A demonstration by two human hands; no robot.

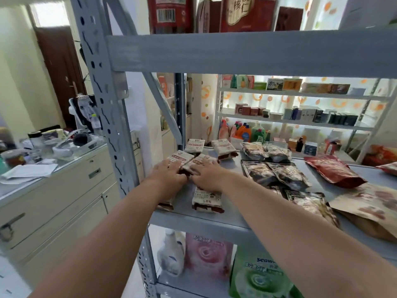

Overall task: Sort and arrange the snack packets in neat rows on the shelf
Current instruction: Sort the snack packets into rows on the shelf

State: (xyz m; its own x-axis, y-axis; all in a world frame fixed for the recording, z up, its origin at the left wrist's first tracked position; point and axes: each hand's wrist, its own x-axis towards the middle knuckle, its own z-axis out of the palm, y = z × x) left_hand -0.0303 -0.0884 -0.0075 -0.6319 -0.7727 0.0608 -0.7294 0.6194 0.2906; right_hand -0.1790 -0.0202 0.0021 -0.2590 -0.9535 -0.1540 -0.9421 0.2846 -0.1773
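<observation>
**Both hands pressed on white snack packets at the left end of the shelf**

Left hand (pixel 169 175): palm down, fingers extended and lying flat on a white-and-brown packet (pixel 179 158); the grip is spread open, pressing rather than clasping. Right hand (pixel 205 176): likewise palm down, fingers splayed flat over the neighbouring packet (pixel 200 161), grip also apart. The two hands lie side by side, thumbs nearly meeting between the packets. Both bare forearms reach forward from the lower edge of the view and converge toward the hands, wrists roughly straight.

The two covered packets lie touching, angled toward each other. Behind them, two more white packets (pixel 195 145) lie near the rear of the grey metal shelf (pixel 214 220); a fifth (pixel 206 200) lies below the right hand near the front edge, and another is partly hidden under the left forearm. To the right lie dark patterned packets (pixel 277 172) in rough pairs, then a red pouch (pixel 334 171) and a brown paper pouch (pixel 369 206). Further left, apart from the shelf, stands a cluttered tabletop (pixel 64 160) over drawers.
</observation>
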